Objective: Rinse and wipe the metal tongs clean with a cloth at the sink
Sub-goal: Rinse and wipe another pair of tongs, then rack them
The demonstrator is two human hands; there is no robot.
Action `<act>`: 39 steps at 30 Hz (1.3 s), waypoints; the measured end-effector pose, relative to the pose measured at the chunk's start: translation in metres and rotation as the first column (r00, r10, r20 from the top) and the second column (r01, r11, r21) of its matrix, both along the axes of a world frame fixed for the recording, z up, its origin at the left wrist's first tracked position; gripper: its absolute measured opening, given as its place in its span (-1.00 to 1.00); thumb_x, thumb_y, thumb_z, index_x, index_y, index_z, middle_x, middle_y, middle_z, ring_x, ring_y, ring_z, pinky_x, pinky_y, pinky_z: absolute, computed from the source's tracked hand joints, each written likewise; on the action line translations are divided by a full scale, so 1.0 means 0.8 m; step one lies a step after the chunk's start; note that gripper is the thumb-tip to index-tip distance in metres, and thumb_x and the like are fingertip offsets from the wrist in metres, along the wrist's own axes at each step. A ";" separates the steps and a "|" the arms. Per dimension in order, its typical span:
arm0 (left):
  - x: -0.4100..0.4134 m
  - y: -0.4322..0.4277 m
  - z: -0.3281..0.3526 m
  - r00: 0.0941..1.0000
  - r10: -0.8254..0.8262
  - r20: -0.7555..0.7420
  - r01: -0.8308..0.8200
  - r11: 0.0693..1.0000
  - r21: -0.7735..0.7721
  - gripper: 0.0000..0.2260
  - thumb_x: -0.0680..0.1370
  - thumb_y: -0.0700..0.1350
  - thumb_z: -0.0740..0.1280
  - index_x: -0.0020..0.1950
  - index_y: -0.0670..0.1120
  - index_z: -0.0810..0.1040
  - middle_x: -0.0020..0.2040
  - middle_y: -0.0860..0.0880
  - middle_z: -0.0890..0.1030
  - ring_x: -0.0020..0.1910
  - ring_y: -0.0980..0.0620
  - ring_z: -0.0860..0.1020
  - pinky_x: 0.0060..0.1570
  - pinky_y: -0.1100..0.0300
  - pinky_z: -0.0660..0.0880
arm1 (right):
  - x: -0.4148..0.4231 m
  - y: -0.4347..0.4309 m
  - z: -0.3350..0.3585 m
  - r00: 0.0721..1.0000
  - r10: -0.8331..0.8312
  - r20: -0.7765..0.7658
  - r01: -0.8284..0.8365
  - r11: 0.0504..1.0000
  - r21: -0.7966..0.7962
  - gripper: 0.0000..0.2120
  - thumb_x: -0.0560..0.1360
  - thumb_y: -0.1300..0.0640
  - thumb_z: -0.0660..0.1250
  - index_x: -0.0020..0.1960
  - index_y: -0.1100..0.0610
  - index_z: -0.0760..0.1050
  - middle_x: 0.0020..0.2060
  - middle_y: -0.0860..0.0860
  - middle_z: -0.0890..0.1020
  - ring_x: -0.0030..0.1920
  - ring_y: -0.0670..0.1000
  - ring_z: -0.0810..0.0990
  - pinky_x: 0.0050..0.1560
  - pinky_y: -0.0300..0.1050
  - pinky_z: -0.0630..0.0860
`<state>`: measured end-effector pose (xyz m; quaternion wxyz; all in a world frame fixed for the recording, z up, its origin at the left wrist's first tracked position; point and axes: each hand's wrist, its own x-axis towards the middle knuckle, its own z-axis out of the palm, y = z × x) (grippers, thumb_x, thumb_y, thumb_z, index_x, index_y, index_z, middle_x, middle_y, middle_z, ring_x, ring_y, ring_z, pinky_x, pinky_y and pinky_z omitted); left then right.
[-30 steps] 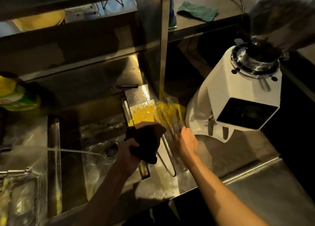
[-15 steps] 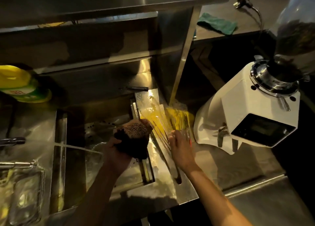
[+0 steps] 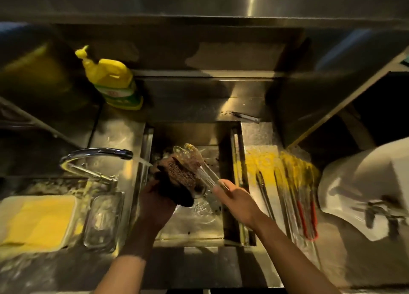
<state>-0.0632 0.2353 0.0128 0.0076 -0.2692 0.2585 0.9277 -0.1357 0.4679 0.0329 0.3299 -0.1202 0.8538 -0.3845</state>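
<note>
My right hand point(image 3: 235, 199) grips the handle end of the metal tongs point(image 3: 194, 160) and holds them over the sink point(image 3: 221, 238), tips pointing up and away. My left hand point(image 3: 155, 205) grips a dark brown cloth point(image 3: 179, 178) and presses it against the tongs from the left. The tap point(image 3: 97, 153) at the left runs, and its stream lands on the cloth. Motion blurs the tongs' tips.
More tongs point(image 3: 264, 191), one pair with red handles point(image 3: 307, 216), lie on a yellow cloth point(image 3: 261, 163) right of the sink. A yellow soap bottle point(image 3: 112, 81) stands behind the tap. A yellow sponge point(image 3: 37, 220) and a glass dish point(image 3: 103, 220) lie at the left. A white grinder point(image 3: 365, 196) stands at the right.
My right hand has lifted a pair of tongs off the counter and brought them left over the sink. My left hand has brought the cloth against them. The view swung left.
</note>
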 end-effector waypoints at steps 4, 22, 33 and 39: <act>0.005 -0.035 -0.001 0.996 0.031 0.085 -0.020 0.991 -0.130 -0.73 0.52 -0.05 0.27 0.12 -0.11 0.65 0.08 -0.13 0.66 0.04 -0.07 0.65 -0.02 0.04 0.59 | 0.005 -0.045 0.008 0.985 0.173 0.018 -0.174 0.979 0.106 -0.50 0.55 -0.44 0.02 0.40 -0.28 0.30 0.07 -0.10 0.64 0.06 -0.08 0.59 0.14 -0.05 0.51; -0.040 -0.108 0.006 0.942 -0.030 0.335 0.154 0.925 -0.348 -0.73 0.54 -0.14 0.36 0.17 -0.26 0.56 0.05 -0.19 0.68 0.01 -0.12 0.67 0.14 -0.10 0.56 | -0.016 -0.123 -0.029 0.973 0.215 0.085 -0.231 0.926 0.299 -0.26 0.48 -0.52 0.02 0.51 -0.13 0.31 0.37 -0.03 0.54 0.30 0.04 0.53 0.32 -0.05 0.43; -0.033 -0.075 -0.007 0.942 -0.017 0.335 0.142 0.925 -0.352 -0.73 0.35 -0.02 0.50 -0.03 -0.13 0.70 -0.02 -0.13 0.72 0.03 -0.12 0.67 0.21 -0.14 0.50 | 0.002 -0.166 -0.035 0.987 0.148 0.056 -0.157 0.961 0.230 -0.29 0.50 -0.50 0.01 0.46 -0.10 0.37 0.35 -0.01 0.55 0.30 0.05 0.53 0.28 -0.02 0.42; -0.022 -0.113 -0.011 0.935 -0.107 0.337 0.255 0.865 -0.432 -0.68 0.34 -0.03 0.52 -0.06 -0.23 0.61 -0.17 -0.16 0.65 -0.21 -0.14 0.59 -0.22 0.08 0.47 | -0.015 -0.124 -0.028 0.964 0.265 0.021 -0.258 0.914 0.314 -0.29 0.49 -0.48 0.08 0.48 -0.08 0.38 0.26 -0.02 0.61 0.18 0.00 0.59 0.17 -0.13 0.47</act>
